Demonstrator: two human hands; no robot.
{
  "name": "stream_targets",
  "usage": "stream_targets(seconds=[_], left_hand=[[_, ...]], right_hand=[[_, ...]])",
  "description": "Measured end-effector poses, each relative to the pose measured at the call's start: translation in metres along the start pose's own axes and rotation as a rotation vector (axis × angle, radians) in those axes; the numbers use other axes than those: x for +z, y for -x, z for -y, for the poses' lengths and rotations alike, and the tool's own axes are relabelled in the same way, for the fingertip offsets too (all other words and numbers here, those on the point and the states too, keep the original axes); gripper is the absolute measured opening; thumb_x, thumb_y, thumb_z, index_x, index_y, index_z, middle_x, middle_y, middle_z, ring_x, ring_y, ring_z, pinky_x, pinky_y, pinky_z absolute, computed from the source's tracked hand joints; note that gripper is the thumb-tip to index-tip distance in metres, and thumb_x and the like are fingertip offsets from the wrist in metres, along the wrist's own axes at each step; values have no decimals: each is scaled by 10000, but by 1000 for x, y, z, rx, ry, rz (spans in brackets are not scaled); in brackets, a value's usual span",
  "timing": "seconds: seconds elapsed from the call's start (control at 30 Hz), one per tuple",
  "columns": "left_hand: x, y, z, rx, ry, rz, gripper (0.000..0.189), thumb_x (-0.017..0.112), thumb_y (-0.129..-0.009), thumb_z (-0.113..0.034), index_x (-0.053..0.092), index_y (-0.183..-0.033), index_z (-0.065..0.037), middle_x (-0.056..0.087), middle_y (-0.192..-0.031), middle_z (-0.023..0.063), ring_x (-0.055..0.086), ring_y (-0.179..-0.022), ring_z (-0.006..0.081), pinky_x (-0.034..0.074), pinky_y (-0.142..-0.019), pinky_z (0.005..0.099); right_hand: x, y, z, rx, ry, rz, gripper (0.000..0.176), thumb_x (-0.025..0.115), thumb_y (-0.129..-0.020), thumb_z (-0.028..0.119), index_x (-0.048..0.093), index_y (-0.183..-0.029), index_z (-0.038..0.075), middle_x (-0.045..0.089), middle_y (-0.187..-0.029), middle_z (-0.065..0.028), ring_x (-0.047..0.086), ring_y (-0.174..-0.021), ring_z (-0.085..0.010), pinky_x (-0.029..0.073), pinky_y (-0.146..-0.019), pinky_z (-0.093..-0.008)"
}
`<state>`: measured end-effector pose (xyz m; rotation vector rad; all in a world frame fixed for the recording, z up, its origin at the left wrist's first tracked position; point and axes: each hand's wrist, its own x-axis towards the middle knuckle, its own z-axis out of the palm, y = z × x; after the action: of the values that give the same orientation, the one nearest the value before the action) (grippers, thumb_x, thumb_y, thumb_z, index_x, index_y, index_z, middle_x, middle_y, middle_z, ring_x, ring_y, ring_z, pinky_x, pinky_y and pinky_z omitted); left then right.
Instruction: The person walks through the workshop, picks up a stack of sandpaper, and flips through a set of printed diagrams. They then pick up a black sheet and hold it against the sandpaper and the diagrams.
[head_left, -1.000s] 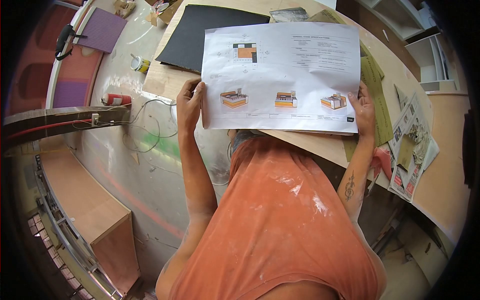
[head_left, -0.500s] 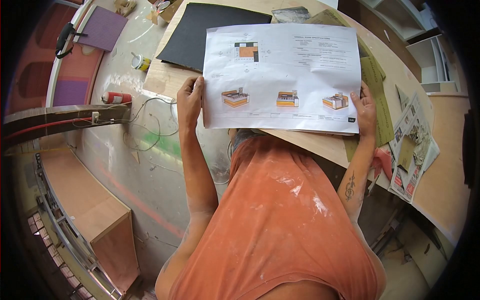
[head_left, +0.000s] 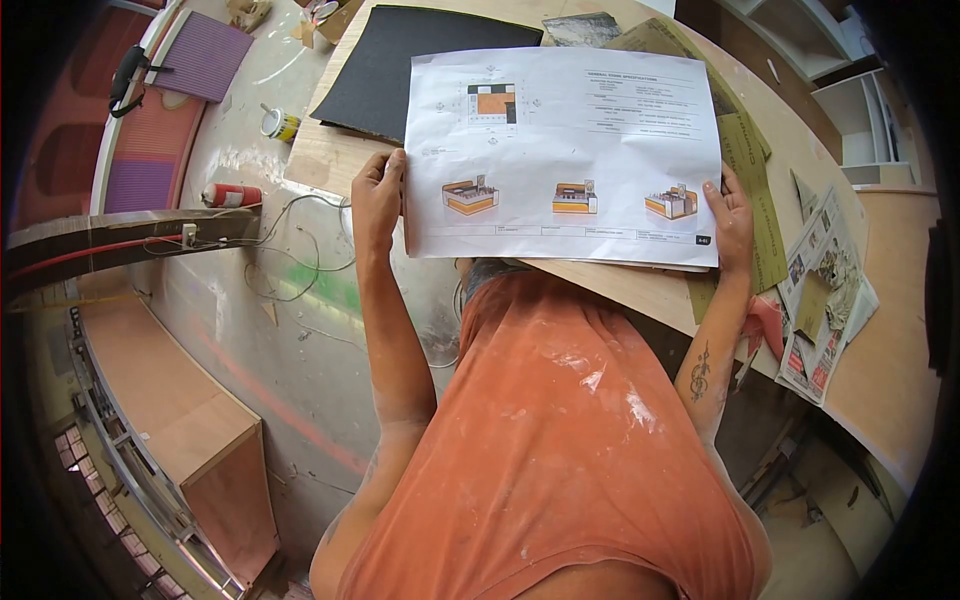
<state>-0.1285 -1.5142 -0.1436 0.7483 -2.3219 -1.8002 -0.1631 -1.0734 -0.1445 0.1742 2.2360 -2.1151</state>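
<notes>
I hold a large white printed drawing sheet [head_left: 565,150] up in front of me, over the near edge of a plywood workbench [head_left: 640,290]. It shows a plan, text and three small coloured kiosk pictures. My left hand [head_left: 377,205] grips its left edge, thumb on the front. My right hand [head_left: 730,220] grips the lower right corner. Part of the bench and the things lying on it are hidden behind the sheet.
A black sheet [head_left: 400,65] and brown sandpaper sheets [head_left: 745,160] lie on the bench, newspapers [head_left: 825,290] at the right. On the dusty floor to the left are a small can [head_left: 278,125], a red canister [head_left: 228,195], loose cables [head_left: 290,265] and a wooden cabinet [head_left: 185,430].
The sheet and both hands shifted very slightly; otherwise nothing has visibly changed.
</notes>
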Motion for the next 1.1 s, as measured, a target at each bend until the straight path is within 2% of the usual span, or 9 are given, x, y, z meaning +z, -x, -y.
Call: stream_targets(seconds=[0.43,1.1], left_hand=[[0,0,1,-7,4,-4,326,572,-970,-298,668,-950,12,495,-639,-25,394,-524,42,313,-449,223],[-1,-2,2,8,41,24,309,572,-971,-285,662,-970,10,509,-658,-25,409,-517,36,331,-435,221]], right_hand=[[0,-2,-2,-9,-57,-4,440,551,-946,74,450,-1354,-56,687,-1026,-122,646,-851,-99,493,-747,-205],[-2,-2,-2,6,-7,-1,437,555,-950,105,460,-1348,-50,695,-994,-112,636,-802,-78,479,-713,-191]])
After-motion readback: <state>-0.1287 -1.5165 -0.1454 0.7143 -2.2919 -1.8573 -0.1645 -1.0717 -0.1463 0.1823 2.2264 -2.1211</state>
